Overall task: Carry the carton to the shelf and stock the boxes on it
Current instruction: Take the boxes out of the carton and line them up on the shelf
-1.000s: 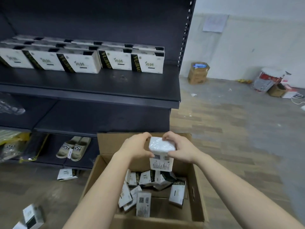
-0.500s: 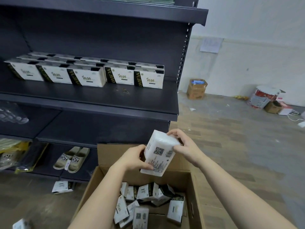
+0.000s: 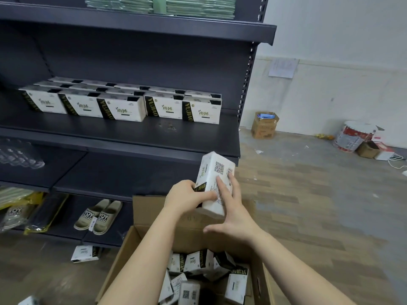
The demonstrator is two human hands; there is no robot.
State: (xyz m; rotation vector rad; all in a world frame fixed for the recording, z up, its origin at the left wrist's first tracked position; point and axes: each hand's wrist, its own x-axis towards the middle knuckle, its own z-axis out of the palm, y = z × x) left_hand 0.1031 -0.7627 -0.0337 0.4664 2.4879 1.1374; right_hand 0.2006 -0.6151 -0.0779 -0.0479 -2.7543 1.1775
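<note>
The box [image 3: 214, 183] has come up out of the carton [image 3: 154, 210] to the shelf [image 3: 132, 137] edge, tilted with its code face up. The right hand [image 3: 233, 214] has let go its grip and lies flat-fingered on that face; the left hand [image 3: 187, 198] now grips the lower end.

2 forearms outstretched, left hand [image 3: 185, 198] curled round the box [image 3: 211, 166], right hand [image 3: 234, 213] flat against it, fingers [image 3: 220, 185] straight
</note>
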